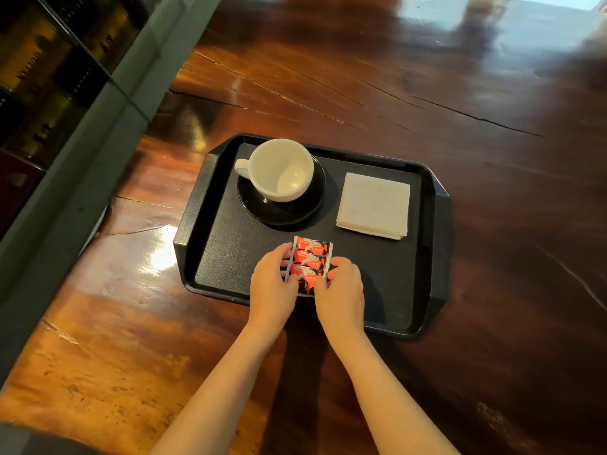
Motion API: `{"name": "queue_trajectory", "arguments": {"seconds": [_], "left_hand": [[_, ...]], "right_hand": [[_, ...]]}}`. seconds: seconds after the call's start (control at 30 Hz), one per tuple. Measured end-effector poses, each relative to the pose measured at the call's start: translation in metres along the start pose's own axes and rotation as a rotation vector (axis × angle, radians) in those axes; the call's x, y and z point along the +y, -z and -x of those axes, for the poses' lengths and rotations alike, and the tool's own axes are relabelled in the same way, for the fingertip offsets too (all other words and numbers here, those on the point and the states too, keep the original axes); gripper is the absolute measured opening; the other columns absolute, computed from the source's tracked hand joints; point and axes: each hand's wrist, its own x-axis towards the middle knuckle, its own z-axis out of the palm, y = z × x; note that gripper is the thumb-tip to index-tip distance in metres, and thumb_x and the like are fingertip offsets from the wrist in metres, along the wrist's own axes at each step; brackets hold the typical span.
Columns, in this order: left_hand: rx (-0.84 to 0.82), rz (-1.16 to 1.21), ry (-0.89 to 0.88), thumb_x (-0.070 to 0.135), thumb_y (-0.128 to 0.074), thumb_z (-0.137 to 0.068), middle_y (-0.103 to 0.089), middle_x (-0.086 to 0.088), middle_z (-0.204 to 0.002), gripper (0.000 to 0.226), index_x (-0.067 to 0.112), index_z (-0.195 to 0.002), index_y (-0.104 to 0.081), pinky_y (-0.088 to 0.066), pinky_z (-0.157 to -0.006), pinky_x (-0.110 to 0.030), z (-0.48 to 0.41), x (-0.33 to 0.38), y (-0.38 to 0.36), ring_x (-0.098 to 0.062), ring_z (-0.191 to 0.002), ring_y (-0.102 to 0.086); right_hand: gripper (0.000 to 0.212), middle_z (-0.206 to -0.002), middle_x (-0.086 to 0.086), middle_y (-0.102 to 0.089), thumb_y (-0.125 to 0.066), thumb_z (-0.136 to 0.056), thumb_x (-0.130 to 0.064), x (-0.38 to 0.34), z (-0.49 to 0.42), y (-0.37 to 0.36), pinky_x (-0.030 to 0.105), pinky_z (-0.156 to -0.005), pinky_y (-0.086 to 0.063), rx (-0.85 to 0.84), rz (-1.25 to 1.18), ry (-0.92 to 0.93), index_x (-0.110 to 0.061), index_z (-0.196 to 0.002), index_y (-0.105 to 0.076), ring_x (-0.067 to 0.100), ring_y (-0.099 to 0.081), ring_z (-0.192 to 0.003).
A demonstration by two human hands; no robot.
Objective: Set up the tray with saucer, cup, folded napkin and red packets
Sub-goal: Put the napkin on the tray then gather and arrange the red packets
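Head view, looking down. Red packets: three or so, red with black and white markings, laid side by side in a small block on the near middle of the tray floor. Left hand: fingers curled against the left edge of the block, thumb on its near left corner. Right hand: fingers curled against the right edge, thumb at the near end. Block pinched between the two hands from either side, resting on the tray or barely above it; cannot tell which.

Tray: black, rectangular, raised rim, cut corners, set slightly askew on the desk. Both forearms reaching in over its near rim.

Saucer: black, round, on the far left part of the tray floor. Cup: white, upright, empty, standing on the saucer but shifted toward its far left, handle pointing left.

Folded napkin: white, square, several layers showing at the near right corner, flat on the far right part of the tray, just beside the saucer without touching it, well apart from the packets.

Desk: dark reddish-brown wood, high gloss, long cracks running across the grain, bright reflections at far right and at left of the tray.

Glass-fronted cabinet: grey frame, along the left edge of the desk, dark contents not readable.
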Motion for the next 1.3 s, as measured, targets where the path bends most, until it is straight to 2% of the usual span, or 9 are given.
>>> {"name": "queue_trajectory", "arguments": {"seconds": [0.3, 0.43, 0.6, 0.83, 0.93, 1.17, 1.3], "left_hand": [[0.007, -0.021, -0.006, -0.005, -0.06, -0.082, -0.059, -0.005, -0.12, 0.05, 0.013, -0.127, -0.053, -0.048, -0.094, -0.032, 0.001, 0.002, -0.001, -0.014, -0.107, -0.055], [0.014, -0.029, -0.015, -0.005, -0.057, -0.082, -0.059, -0.005, -0.12, 0.048, 0.012, -0.127, -0.053, -0.046, -0.092, -0.031, 0.003, 0.002, -0.001, -0.018, -0.109, -0.056], [0.005, -0.05, 0.01, -0.006, -0.056, -0.082, -0.058, -0.008, -0.124, 0.052, 0.011, -0.131, -0.05, -0.046, -0.099, -0.036, 0.006, 0.0, -0.001, -0.02, -0.114, -0.054], [0.015, -0.069, -0.012, -0.005, -0.056, -0.082, -0.059, -0.006, -0.122, 0.05, 0.014, -0.128, -0.052, -0.044, -0.091, -0.029, 0.008, -0.001, -0.003, -0.019, -0.112, -0.054], [0.009, -0.076, -0.007, -0.005, -0.056, -0.083, -0.058, -0.007, -0.123, 0.049, 0.013, -0.129, -0.051, -0.045, -0.093, -0.03, 0.008, -0.001, -0.003, -0.019, -0.114, -0.054], [-0.023, -0.121, 0.007, -0.004, -0.057, -0.084, -0.055, -0.01, -0.131, 0.053, 0.009, -0.134, -0.047, -0.044, -0.102, -0.042, 0.008, 0.001, -0.002, -0.022, -0.12, -0.051], [-0.021, -0.118, -0.012, -0.006, -0.056, -0.083, -0.056, -0.011, -0.128, 0.053, 0.009, -0.133, -0.048, -0.046, -0.1, -0.04, 0.008, 0.005, 0.0, -0.022, -0.118, -0.052]], "right_hand": [[0.039, -0.119, 0.001, -0.052, -0.061, -0.087, -0.019, -0.001, 0.001, 0.002, 0.015, -0.065, -0.04, 0.005, -0.013, -0.003, -0.017, -0.124, -0.049, 0.005, -0.048, -0.086], [0.037, -0.12, 0.002, -0.051, -0.059, -0.089, -0.018, 0.002, 0.004, 0.005, 0.016, -0.068, -0.04, 0.012, -0.022, -0.009, -0.017, -0.125, -0.05, 0.005, -0.048, -0.088], [0.035, -0.121, 0.005, -0.054, -0.058, -0.089, -0.017, 0.003, 0.006, 0.008, 0.023, -0.075, -0.048, 0.004, -0.053, -0.034, -0.014, -0.123, -0.052, 0.011, -0.055, -0.098], [0.035, -0.122, 0.005, -0.055, -0.059, -0.089, -0.015, 0.003, 0.005, 0.01, 0.03, -0.081, -0.055, -0.011, -0.064, -0.041, -0.015, -0.123, -0.053, 0.015, -0.058, -0.102], [0.035, -0.121, 0.006, -0.055, -0.06, -0.088, -0.014, 0.004, 0.005, 0.009, 0.034, -0.082, -0.055, -0.013, -0.076, -0.037, -0.014, -0.123, -0.053, 0.015, -0.059, -0.101], [0.036, -0.12, 0.003, -0.054, -0.062, -0.087, -0.015, 0.006, 0.006, 0.008, 0.025, -0.077, -0.049, -0.021, -0.026, -0.006, -0.017, -0.122, -0.052, 0.013, -0.058, -0.099], [0.037, -0.119, 0.004, -0.055, -0.061, -0.088, -0.015, 0.007, 0.004, 0.009, 0.02, -0.07, -0.045, -0.046, -0.032, 0.017, -0.015, -0.123, -0.05, 0.013, -0.058, -0.097]]}}
